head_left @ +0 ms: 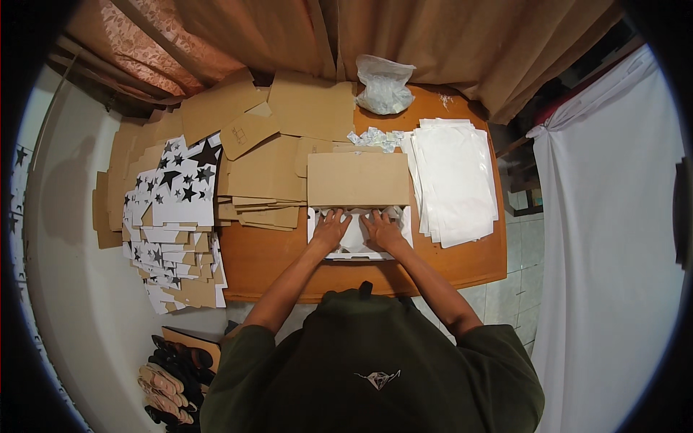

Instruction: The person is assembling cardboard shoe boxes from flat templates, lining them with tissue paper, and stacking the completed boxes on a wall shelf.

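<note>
An open cardboard box (358,179), brown on the raised lid's inner face and white along its front wall, stands in front of me on the wooden table. White paper (354,237) lies inside it. My left hand (333,228) reaches in on the left, fingers spread over the paper. On the right, my right hand (383,232) rests in the same way, fingers apart and pointing toward the lid. Neither hand grips anything. What lies under the paper is hidden.
A stack of white sheets (455,180) lies right of the box. Behind it are small packets (377,138) and a clear plastic bag (385,86). Flat brown cardboard (263,173) and star-printed cardboard pieces (175,184) pile up at left. Shoes (173,382) sit lower left.
</note>
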Action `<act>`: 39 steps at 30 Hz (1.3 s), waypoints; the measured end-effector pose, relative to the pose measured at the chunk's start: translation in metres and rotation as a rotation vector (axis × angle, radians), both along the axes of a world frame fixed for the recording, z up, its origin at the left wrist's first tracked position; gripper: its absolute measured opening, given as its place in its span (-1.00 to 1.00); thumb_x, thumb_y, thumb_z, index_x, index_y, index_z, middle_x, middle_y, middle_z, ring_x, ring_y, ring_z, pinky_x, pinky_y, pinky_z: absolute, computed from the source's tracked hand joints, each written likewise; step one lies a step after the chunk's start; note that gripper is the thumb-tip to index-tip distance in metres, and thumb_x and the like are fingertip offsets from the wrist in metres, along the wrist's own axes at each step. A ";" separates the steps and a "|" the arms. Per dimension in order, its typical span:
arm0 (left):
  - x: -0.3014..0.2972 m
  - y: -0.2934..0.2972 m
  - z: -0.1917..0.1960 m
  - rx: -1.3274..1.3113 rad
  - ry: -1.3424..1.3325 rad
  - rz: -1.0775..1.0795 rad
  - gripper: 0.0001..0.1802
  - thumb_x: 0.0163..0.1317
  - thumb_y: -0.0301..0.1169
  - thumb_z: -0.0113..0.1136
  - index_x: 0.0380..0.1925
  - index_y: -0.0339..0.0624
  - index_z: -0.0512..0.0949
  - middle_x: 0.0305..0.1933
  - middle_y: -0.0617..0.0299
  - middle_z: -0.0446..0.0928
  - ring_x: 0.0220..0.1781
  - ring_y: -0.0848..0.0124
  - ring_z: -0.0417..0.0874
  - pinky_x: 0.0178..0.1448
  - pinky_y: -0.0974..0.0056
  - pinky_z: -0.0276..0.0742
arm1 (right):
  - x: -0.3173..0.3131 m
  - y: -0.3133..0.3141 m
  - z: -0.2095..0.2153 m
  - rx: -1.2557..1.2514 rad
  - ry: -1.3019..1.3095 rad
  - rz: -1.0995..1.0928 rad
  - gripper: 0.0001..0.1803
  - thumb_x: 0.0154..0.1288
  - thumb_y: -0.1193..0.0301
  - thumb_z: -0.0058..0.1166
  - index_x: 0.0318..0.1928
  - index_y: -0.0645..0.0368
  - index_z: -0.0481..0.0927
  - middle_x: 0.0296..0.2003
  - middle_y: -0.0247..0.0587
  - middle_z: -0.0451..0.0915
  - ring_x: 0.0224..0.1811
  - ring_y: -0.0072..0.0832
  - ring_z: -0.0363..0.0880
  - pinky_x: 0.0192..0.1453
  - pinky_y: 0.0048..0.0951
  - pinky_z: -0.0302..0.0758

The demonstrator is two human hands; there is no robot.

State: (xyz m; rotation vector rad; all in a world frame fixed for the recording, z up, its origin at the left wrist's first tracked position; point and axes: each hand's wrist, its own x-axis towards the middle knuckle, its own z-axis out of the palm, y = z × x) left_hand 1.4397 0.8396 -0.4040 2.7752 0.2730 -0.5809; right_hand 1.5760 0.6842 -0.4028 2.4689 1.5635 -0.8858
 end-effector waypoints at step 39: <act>-0.068 -0.027 -0.010 -0.062 0.109 0.378 0.32 -0.14 -0.29 0.69 0.59 0.09 0.01 0.47 -0.01 0.08 0.50 -0.09 0.16 0.36 -0.45 0.39 | -0.022 0.012 -0.029 0.008 0.003 0.389 -0.17 0.40 0.41 0.05 0.62 -0.18 0.04 0.56 0.06 0.02 0.55 0.22 0.11 0.29 0.22 0.55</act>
